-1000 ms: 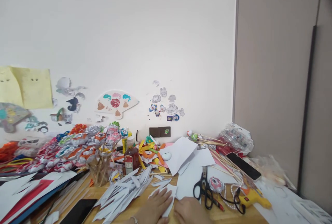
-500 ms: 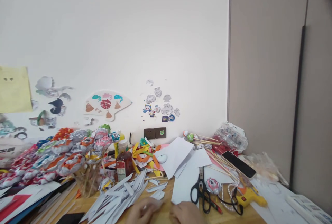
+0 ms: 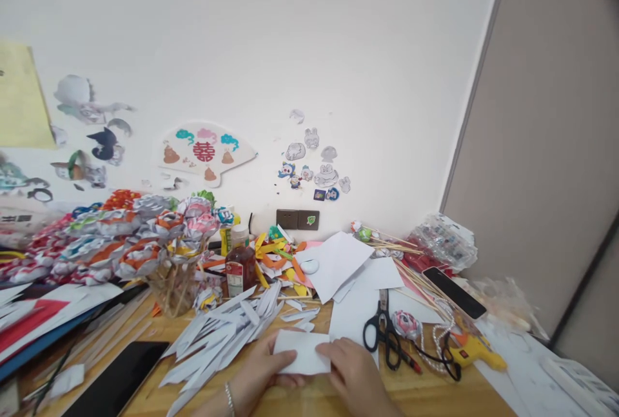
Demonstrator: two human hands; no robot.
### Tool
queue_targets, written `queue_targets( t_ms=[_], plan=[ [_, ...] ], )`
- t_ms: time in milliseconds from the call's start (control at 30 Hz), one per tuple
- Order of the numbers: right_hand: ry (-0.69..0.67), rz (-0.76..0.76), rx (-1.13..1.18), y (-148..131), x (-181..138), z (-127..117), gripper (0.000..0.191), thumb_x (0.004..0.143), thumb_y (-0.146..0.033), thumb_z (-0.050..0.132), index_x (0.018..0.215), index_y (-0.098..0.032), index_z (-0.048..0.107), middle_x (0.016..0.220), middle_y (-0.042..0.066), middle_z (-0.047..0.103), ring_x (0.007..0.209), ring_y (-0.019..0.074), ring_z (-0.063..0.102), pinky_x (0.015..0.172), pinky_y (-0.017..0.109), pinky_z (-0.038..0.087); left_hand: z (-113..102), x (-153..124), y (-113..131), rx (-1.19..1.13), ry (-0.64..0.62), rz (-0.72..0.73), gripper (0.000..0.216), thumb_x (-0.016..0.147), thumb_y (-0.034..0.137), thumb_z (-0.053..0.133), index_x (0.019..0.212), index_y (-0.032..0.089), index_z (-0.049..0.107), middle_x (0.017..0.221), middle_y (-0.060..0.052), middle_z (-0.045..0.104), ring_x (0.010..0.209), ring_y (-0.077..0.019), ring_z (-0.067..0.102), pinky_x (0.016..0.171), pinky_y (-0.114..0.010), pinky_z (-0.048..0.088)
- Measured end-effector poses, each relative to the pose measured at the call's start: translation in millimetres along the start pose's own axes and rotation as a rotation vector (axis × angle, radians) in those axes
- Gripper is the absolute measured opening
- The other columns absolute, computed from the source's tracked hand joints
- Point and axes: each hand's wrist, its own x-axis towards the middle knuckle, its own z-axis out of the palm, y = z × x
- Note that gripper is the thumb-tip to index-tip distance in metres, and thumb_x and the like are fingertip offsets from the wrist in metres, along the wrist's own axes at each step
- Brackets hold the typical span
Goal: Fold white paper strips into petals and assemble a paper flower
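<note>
Both of my hands hold a small white folded paper (image 3: 304, 350) low over the wooden table (image 3: 309, 404). My left hand (image 3: 261, 372), a bracelet on its wrist, pinches the paper's left edge. My right hand (image 3: 355, 375) grips its right edge with curled fingers. Just left of the paper lies a heap of white paper strips (image 3: 227, 333). Black scissors (image 3: 382, 333) rest on a white sheet right of my right hand.
A yellow glue gun (image 3: 471, 349), a dark phone (image 3: 454, 292) and bamboo skewers lie at the right. A brown bottle (image 3: 240, 269), a jar of paper flowers on sticks (image 3: 169, 256) and another phone (image 3: 118, 378) sit left. Paper cutouts are stuck to the wall.
The camera tilted down and swung. My hands, flat on a paper on the table before, now hold a folded white paper between them, slightly raised.
</note>
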Motion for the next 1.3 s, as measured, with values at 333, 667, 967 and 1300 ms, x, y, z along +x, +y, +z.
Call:
queue_targets(
  t_ms=[333, 667, 967, 1300],
  plan=[
    [0.07, 0.116, 0.486, -6, 0, -9, 0.02, 0.083, -0.028, 0.049, 0.07, -0.018, 0.062, 0.077, 0.005, 0.064, 0.076, 0.0177, 0.057, 0.07, 0.027, 0.041, 4, 1, -7, 0.118, -0.075, 0.036, 0.028, 0.061, 0.034, 0.071, 0.08, 0.018, 0.057, 0.057, 0.002, 0.067, 0.051, -0.0133, 0.059, 0.049, -0.021, 0.039],
    [0.19, 0.39, 0.484, 5, 2, -8, 0.039, 0.079, -0.047, 0.043, 0.052, -0.018, 0.045, 0.051, -0.003, 0.042, 0.053, 0.0139, 0.042, 0.051, 0.024, 0.032, -10, 7, -2, -0.191, -0.117, 0.043, 0.039, 0.071, 0.052, 0.06, 0.089, 0.019, 0.051, 0.077, -0.004, 0.069, 0.059, -0.0156, 0.065, 0.047, -0.021, 0.043],
    [0.061, 0.389, 0.605, -1, 2, -7, 0.044, 0.078, -0.053, 0.045, 0.052, -0.018, 0.049, 0.051, -0.003, 0.044, 0.051, 0.0132, 0.042, 0.05, 0.023, 0.033, -16, 10, 3, -0.35, -0.017, -0.024, 0.027, 0.076, 0.039, 0.062, 0.09, 0.017, 0.052, 0.07, -0.002, 0.068, 0.057, -0.0101, 0.063, 0.053, -0.017, 0.044],
    [0.131, 0.501, 0.755, 5, 0, -5, 0.042, 0.074, -0.053, 0.054, 0.094, -0.017, 0.062, 0.047, -0.005, 0.048, 0.045, 0.0146, 0.045, 0.046, 0.024, 0.036, -9, 8, -3, -0.219, 0.055, 0.095, 0.03, 0.067, 0.036, 0.072, 0.072, 0.016, 0.051, 0.069, -0.001, 0.068, 0.056, -0.0089, 0.061, 0.054, -0.018, 0.041]
  ],
)
